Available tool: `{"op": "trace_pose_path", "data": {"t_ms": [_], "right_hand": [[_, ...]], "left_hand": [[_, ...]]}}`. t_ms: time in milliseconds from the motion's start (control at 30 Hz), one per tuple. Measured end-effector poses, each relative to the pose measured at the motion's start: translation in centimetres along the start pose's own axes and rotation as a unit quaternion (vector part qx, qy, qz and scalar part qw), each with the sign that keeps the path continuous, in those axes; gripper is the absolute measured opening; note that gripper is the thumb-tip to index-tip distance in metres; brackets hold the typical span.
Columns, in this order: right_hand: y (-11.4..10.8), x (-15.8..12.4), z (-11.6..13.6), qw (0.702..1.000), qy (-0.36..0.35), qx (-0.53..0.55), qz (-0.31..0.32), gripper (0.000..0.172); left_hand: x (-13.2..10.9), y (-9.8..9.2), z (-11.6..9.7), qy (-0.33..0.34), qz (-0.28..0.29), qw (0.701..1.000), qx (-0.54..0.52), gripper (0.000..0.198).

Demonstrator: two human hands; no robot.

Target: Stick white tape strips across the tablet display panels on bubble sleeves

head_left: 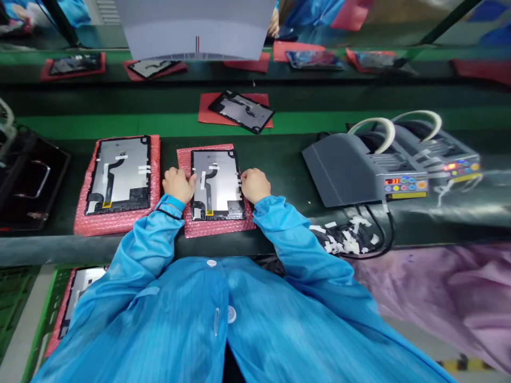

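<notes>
A display panel (pixel 221 191) with a silver back, a black frame and a dark ribbon cable lies flat on a sheet of pink bubble wrap (pixel 219 229) in front of me. My left hand (pixel 178 184) is closed at its left edge, the thumb against the frame. At the opposite edge, my right hand (pixel 255 185) is closed with its fingertips on the side of the panel. Some of the fingers are hidden. To the left, a similar display panel (pixel 130 183) rests on a stack of pink bubble wrap (pixel 85 223).
Two grey tape dispensers (pixel 347 165) stand on the right, with white tape scraps (pixel 349 239) and cables before them. A black case (pixel 32 178) sits far left. Another panel (pixel 243 110) lies on a green strip beyond. A grey-white housing (pixel 195 26) hangs overhead.
</notes>
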State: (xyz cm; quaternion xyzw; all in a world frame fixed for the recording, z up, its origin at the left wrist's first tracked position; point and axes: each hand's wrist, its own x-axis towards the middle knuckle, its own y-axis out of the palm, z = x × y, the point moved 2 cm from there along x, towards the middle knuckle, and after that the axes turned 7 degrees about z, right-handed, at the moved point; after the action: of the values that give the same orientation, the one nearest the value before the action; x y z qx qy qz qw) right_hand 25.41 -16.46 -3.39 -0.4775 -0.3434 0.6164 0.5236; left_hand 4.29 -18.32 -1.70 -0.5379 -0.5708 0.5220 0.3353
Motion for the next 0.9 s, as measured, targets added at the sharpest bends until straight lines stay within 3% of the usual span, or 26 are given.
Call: {"op": "trace_pose_path", "data": {"t_ms": [100, 300, 433, 567, 700, 800, 900], "right_hand": [[-0.3, -0.2, 1.0, 0.999, 0.017, -0.028, 0.033, 0.033], [-0.1, -0.9, 1.8, 0.999, 0.024, -0.028, -0.002, 0.035], [0.5, -1.1, 1.8, 0.999, 0.026, -0.024, -0.026, 0.033], [0.4, -1.0, 1.7, 0.999, 0.014, -0.007, -0.031, 0.030], [-0.6, 0.2, 1.9, 0.998, 0.052, 0.021, -0.006, 0.032], [-1.0, 1.1, 2.3, 0.993, 0.069, 0.078, 0.063, 0.023], [-0.9, 1.0, 2.5, 0.961, 0.051, 0.259, 0.083, 0.020]], "left_hand": [[0.3, 0.5, -0.5, -0.003, -0.007, 1.000, 0.012, 0.036], [0.2, 0.8, -1.2, 0.041, -0.053, 0.995, 0.070, 0.039], [-0.6, 0.7, -1.0, 0.050, -0.050, 0.994, 0.088, 0.041], [-1.6, 0.1, -0.4, 0.018, -0.042, 0.995, 0.089, 0.042], [-2.5, 0.0, 0.2, -0.027, -0.007, 0.996, 0.081, 0.048], [-2.7, 0.4, 0.2, -0.024, 0.044, 0.997, 0.058, 0.041], [-2.5, 0.8, 0.1, -0.014, 0.058, 0.997, 0.041, 0.037]]}}
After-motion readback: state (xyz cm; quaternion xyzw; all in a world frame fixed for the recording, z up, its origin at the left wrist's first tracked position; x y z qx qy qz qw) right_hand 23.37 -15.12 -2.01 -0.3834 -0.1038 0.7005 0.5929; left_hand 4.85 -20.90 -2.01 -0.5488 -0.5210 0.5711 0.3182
